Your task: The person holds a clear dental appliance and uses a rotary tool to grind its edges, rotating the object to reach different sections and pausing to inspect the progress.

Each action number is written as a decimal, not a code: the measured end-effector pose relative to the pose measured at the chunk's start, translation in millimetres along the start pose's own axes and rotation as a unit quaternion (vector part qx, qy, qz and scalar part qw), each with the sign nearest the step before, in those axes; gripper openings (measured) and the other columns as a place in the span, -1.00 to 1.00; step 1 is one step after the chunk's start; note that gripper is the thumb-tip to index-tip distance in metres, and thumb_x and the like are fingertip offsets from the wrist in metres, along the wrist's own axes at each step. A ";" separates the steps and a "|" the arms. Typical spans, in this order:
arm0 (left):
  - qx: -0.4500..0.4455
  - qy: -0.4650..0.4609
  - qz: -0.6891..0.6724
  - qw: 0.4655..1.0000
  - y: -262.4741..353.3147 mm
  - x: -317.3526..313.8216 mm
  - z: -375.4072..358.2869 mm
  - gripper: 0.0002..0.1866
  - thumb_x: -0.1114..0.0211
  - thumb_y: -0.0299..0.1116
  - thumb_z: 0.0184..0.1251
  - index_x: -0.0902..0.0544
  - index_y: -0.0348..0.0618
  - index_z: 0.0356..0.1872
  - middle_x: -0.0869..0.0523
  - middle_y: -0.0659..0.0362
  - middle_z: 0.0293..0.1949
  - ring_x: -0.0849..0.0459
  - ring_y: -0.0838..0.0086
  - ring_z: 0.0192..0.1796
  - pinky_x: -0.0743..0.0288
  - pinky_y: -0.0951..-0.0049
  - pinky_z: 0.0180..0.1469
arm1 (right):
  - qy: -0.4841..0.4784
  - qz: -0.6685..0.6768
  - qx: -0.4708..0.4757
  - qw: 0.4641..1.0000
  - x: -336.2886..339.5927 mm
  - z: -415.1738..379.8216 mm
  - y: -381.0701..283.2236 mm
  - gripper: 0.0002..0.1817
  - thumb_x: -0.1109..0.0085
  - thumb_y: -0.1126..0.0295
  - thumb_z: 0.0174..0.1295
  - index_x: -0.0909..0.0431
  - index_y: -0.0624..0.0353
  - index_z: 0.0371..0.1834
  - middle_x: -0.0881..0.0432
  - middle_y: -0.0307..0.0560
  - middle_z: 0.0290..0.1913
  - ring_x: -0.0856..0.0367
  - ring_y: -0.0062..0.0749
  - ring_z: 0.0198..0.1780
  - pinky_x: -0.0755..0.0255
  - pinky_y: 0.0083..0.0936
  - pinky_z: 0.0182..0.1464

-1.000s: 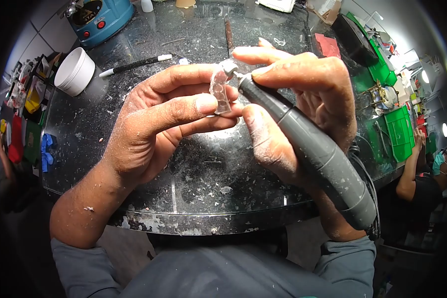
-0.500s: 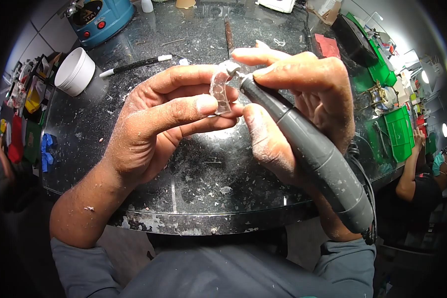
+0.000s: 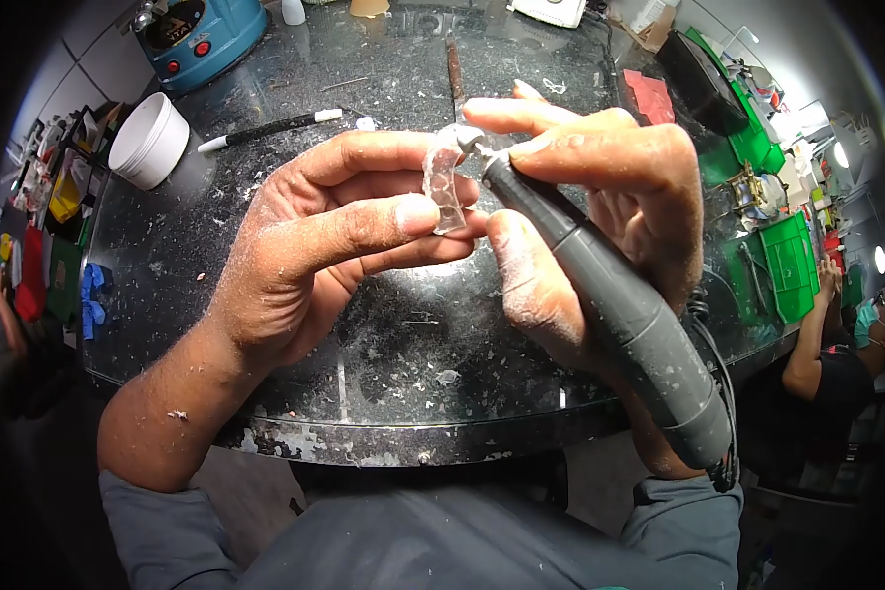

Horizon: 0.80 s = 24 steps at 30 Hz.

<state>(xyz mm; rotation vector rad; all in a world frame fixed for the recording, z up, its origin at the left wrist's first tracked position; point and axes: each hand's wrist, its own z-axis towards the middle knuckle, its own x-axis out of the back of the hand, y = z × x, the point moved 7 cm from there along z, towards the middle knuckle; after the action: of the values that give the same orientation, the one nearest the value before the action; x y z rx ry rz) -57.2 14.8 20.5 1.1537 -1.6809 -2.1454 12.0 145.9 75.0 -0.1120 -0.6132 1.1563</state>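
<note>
1. left hand (image 3: 283, 236): thumb and fingers pinching a clear dental tray (image 3: 446, 192), held at the fingertips, facing the right hand.
2. right hand (image 3: 629, 162): wrapped around a rotary handpiece (image 3: 624, 290); grey bit (image 3: 470, 141) at the tray's upper end, exact contact unclear.
3. step, by judgement: grinding the tray's edge.
4. next move seems to call for a firm left pinch, light bit pressure, fingertips clear.
5. beyond left hand: marker (image 3: 270, 130), white tub (image 3: 147, 143).
</note>
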 end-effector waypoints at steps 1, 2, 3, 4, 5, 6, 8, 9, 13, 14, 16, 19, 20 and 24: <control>0.001 0.004 -0.001 1.000 -0.4 0.1 -0.1 -0.59 -0.23 -0.51 0.26 -0.46 -0.32 0.15 -0.63 -0.03 0.02 -0.68 0.32 0.05 -0.64 0.33 0.10 | 0.035 0.014 -0.004 0.999 2.0 -1.7 1.6 -0.55 -0.35 0.55 -0.11 -0.44 0.31 -0.09 -0.57 0.06 -0.21 -0.65 -0.06 0.01 -0.33 -0.01 0.25; 0.001 0.007 -0.001 1.000 -0.6 0.4 -0.2 -0.59 -0.23 -0.51 0.26 -0.46 -0.32 0.14 -0.63 -0.03 0.02 -0.68 0.31 0.05 -0.64 0.33 0.10 | 0.071 0.027 -0.009 0.997 5.3 -3.0 2.9 -0.50 -0.53 0.39 -0.18 -0.55 0.36 -0.15 -0.61 0.08 -0.18 -0.66 -0.16 -0.04 -0.41 -0.15 0.18; 0.002 0.007 -0.001 1.000 -0.8 0.7 -0.1 -0.59 -0.23 -0.51 0.26 -0.46 -0.32 0.14 -0.63 -0.03 0.02 -0.68 0.31 0.05 -0.64 0.33 0.10 | 0.071 0.028 -0.009 0.997 7.0 -2.4 2.9 -0.50 -0.53 0.39 -0.18 -0.55 0.36 -0.15 -0.61 0.08 -0.18 -0.66 -0.16 -0.04 -0.41 -0.15 0.18; 0.002 0.005 -0.004 1.000 -1.1 0.8 -0.2 -0.59 -0.23 -0.51 0.26 -0.46 -0.32 0.14 -0.63 -0.03 0.02 -0.68 0.31 0.05 -0.64 0.33 0.10 | 0.032 0.010 -0.004 0.999 4.9 -0.5 1.4 -0.54 -0.37 0.54 -0.10 -0.44 0.30 -0.09 -0.57 0.05 -0.21 -0.65 -0.06 0.00 -0.32 -0.01 0.25; 0.002 0.003 -0.006 1.000 -1.2 0.8 0.0 -0.60 -0.23 -0.51 0.26 -0.46 -0.32 0.13 -0.63 -0.03 0.02 -0.68 0.31 0.05 -0.64 0.33 0.10 | -0.006 -0.008 0.002 1.000 1.4 0.8 0.2 -0.55 -0.21 0.69 -0.03 -0.32 0.25 -0.03 -0.54 0.02 -0.24 -0.64 0.04 0.05 -0.22 0.14 0.31; 0.002 0.003 -0.005 1.000 -1.3 0.6 0.1 -0.60 -0.23 -0.51 0.26 -0.46 -0.32 0.13 -0.63 -0.03 0.02 -0.68 0.31 0.05 -0.64 0.33 0.10 | -0.006 -0.008 0.002 1.000 1.6 1.4 -0.4 -0.55 -0.21 0.69 -0.03 -0.32 0.25 -0.03 -0.54 0.02 -0.24 -0.64 0.04 0.05 -0.22 0.14 0.31; 0.001 0.005 -0.006 1.000 -1.3 0.5 0.0 -0.60 -0.24 -0.51 0.25 -0.46 -0.32 0.13 -0.64 -0.03 0.01 -0.68 0.31 0.04 -0.64 0.33 0.09 | -0.011 -0.006 0.001 1.000 0.8 1.5 -1.6 -0.56 -0.21 0.68 -0.02 -0.33 0.25 -0.04 -0.55 0.01 -0.25 -0.64 0.04 0.05 -0.21 0.15 0.32; 0.001 0.005 -0.006 1.000 -0.9 0.3 0.0 -0.60 -0.24 -0.51 0.25 -0.46 -0.32 0.13 -0.64 -0.03 0.01 -0.68 0.31 0.04 -0.64 0.33 0.09 | -0.011 -0.006 0.001 1.000 -0.8 0.6 -1.3 -0.56 -0.21 0.68 -0.02 -0.33 0.25 -0.04 -0.55 0.01 -0.25 -0.64 0.04 0.05 -0.21 0.15 0.32; 0.004 0.010 -0.007 1.000 -0.6 -0.1 -0.1 -0.59 -0.24 -0.51 0.25 -0.45 -0.32 0.13 -0.63 -0.03 0.01 -0.69 0.31 0.03 -0.64 0.32 0.09 | 0.057 0.037 -0.011 0.998 5.1 -2.5 3.4 -0.48 -0.54 0.38 -0.18 -0.55 0.34 -0.13 -0.61 0.07 -0.15 -0.65 -0.18 0.00 -0.38 -0.12 0.22; 0.003 0.012 -0.007 1.000 -0.6 0.2 -0.1 -0.59 -0.24 -0.52 0.25 -0.45 -0.32 0.14 -0.63 -0.03 0.01 -0.69 0.32 0.02 -0.65 0.32 0.08 | 0.050 0.035 -0.005 0.998 4.5 -2.2 3.0 -0.48 -0.54 0.37 -0.17 -0.54 0.35 -0.12 -0.61 0.06 -0.16 -0.65 -0.18 0.01 -0.37 -0.11 0.23; 0.003 0.012 -0.013 1.000 -1.3 1.2 -0.1 -0.59 -0.23 -0.52 0.25 -0.45 -0.32 0.14 -0.63 -0.03 0.00 -0.69 0.32 0.02 -0.65 0.33 0.08 | 0.024 0.019 0.003 1.000 3.1 0.1 1.3 -0.54 -0.37 0.52 -0.09 -0.43 0.30 -0.08 -0.58 0.04 -0.21 -0.64 -0.06 0.03 -0.29 0.04 0.27; 0.003 0.006 -0.019 1.000 -0.7 -1.4 0.1 -0.59 -0.23 -0.52 0.25 -0.44 -0.32 0.14 -0.63 -0.03 0.00 -0.69 0.32 0.02 -0.66 0.34 0.07 | 0.010 -0.002 0.006 1.000 2.0 0.4 -1.1 -0.55 -0.21 0.67 -0.02 -0.32 0.25 -0.03 -0.54 0.02 -0.27 -0.64 0.07 0.05 -0.20 0.20 0.32; 0.002 0.001 -0.019 1.000 -0.2 -2.4 -0.2 -0.59 -0.23 -0.52 0.26 -0.44 -0.33 0.14 -0.63 -0.03 0.00 -0.69 0.33 0.02 -0.66 0.34 0.07 | 0.021 -0.006 0.001 1.000 3.3 0.4 -0.8 -0.55 -0.20 0.67 -0.03 -0.32 0.25 -0.03 -0.54 0.02 -0.28 -0.64 0.06 0.05 -0.20 0.20 0.32; 0.002 -0.001 -0.020 1.000 -0.1 -1.2 -0.2 -0.59 -0.23 -0.51 0.26 -0.44 -0.33 0.13 -0.63 -0.03 0.00 -0.69 0.33 0.03 -0.66 0.33 0.08 | -0.008 -0.015 0.000 1.000 -0.1 1.0 -1.2 -0.55 -0.19 0.67 -0.04 -0.31 0.24 -0.03 -0.53 0.00 -0.28 -0.64 0.06 0.05 -0.21 0.19 0.31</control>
<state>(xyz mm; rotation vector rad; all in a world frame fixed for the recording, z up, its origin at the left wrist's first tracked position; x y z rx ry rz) -56.2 15.4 20.9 1.1967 -1.6765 -2.1683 12.4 145.1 76.3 -0.0931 -0.6268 1.1295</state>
